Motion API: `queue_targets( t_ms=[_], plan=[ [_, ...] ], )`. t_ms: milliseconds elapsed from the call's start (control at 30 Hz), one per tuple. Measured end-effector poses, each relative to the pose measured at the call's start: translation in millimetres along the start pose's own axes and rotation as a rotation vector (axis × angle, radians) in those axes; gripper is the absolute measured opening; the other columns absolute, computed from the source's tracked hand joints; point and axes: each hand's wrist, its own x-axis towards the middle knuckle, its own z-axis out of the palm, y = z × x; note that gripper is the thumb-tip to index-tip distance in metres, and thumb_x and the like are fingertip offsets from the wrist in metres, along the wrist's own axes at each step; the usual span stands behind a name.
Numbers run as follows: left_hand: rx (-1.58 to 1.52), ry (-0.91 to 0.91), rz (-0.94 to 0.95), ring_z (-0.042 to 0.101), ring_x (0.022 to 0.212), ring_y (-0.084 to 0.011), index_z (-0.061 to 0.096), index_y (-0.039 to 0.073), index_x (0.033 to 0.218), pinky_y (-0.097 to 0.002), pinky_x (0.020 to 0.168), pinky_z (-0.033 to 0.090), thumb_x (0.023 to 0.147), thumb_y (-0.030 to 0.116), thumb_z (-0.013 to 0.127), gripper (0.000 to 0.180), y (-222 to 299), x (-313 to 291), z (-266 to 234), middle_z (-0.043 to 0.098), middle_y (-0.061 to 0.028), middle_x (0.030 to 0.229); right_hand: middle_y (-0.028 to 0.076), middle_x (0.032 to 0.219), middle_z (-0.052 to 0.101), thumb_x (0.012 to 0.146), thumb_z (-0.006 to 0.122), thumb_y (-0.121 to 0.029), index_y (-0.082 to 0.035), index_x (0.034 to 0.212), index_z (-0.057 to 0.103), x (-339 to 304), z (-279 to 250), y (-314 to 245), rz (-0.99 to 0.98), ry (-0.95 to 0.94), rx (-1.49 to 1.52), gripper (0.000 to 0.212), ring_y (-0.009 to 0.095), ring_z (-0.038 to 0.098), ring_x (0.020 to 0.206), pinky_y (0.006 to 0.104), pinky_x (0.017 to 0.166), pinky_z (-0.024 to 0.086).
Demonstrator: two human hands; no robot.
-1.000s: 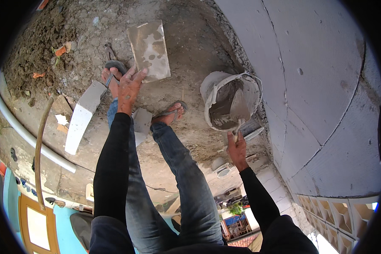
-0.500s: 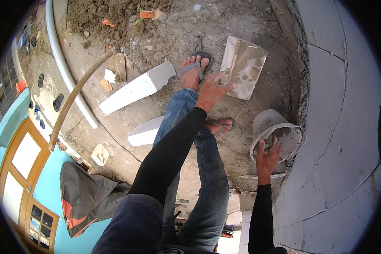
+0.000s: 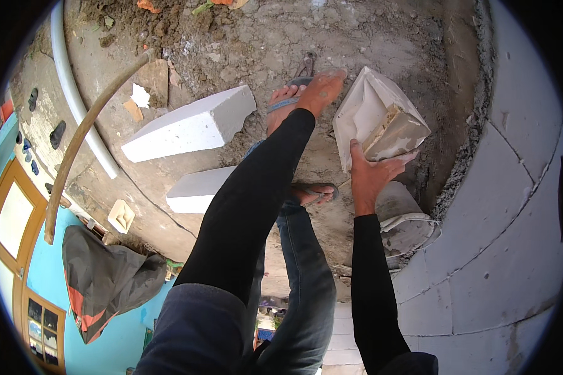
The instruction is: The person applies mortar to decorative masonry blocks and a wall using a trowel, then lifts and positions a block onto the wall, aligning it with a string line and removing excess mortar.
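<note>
Outdoors, right hand (image 3: 375, 175) holding cream block (image 3: 380, 112), left hand (image 3: 321, 91) beside it.

The pale block (image 3: 364, 103) in my right hand (image 3: 373, 176) looks like matt cast cement, smooth across its moulded face, with rough grey-brown smears crusted on one side. The bucket (image 3: 395, 201) seems to be plastic (hard to be sure under that dull grey coating). My black sleeves (image 3: 241, 200) are matt, close-fitting cloth; my jeans (image 3: 303, 250), faded denim. I see chalky matt faces on the white blocks (image 3: 181, 125), smooth plastic-looking pipe (image 3: 76, 94), bare wood on the curved stick (image 3: 100, 115) and coarse, crumbly earth (image 3: 169, 28).
</note>
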Motion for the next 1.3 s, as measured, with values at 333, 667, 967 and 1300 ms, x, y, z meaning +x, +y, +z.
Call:
queue_targets(
  t_ms=[333,667,967,1300],
  plan=[
    [0.087,0.089,-0.165,0.061,0.115,-0.0559,0.055,0.004,0.135,-0.0583,0.098,0.048,0.110,0.033,0.041,0.041,32.5,31.4,52.7,0.068,-0.0359,0.115,0.037,0.156,0.025,0.074,0.092,-0.031,0.014,0.161,0.002,10.3,-27.6,24.3,-0.029,0.021,0.122,0.133,0.047,0.027,0.147,0.0512,0.124,0.024],
    [-0.131,0.253,-0.169,0.066,0.107,-0.0443,0.067,-0.004,0.116,-0.0466,0.093,0.048,0.107,0.045,0.049,0.053,191.4,-132.8,-25.3,0.071,-0.0303,0.111,0.026,0.161,0.031,0.075,0.087,-0.013,0.008,0.165,0.002,-92.3,-192.3,-8.0,0.059,-0.195,0.496,0.125,0.033,0.038,0.147,0.0399,0.121,0.035],
    [-0.487,-0.128,-0.168,0.068,0.105,-0.0189,0.067,-0.005,0.119,-0.0335,0.092,0.054,0.079,0.022,0.085,0.051,428.9,-369.5,-174.1,0.074,-0.0152,0.114,0.023,0.154,0.041,0.077,0.077,-0.009,0.005,0.165,0.003,-290.1,-427.8,-102.7,-0.040,-0.344,0.638,0.116,0.031,0.047,0.141,0.0411,0.116,0.044],
    [0.018,-0.181,0.324,0.075,0.101,-0.0223,0.062,-0.008,0.126,-0.0351,0.089,0.056,0.085,0.010,0.076,0.047,623.0,-460.6,-216.1,0.076,-0.0207,0.114,0.035,0.170,0.008,0.081,0.074,-0.024,0.012,0.163,-0.006,-394.4,-550.3,-149.8,-0.340,0.064,0.383,0.120,0.044,0.013,0.160,0.0447,0.129,0.020]
  ],
)
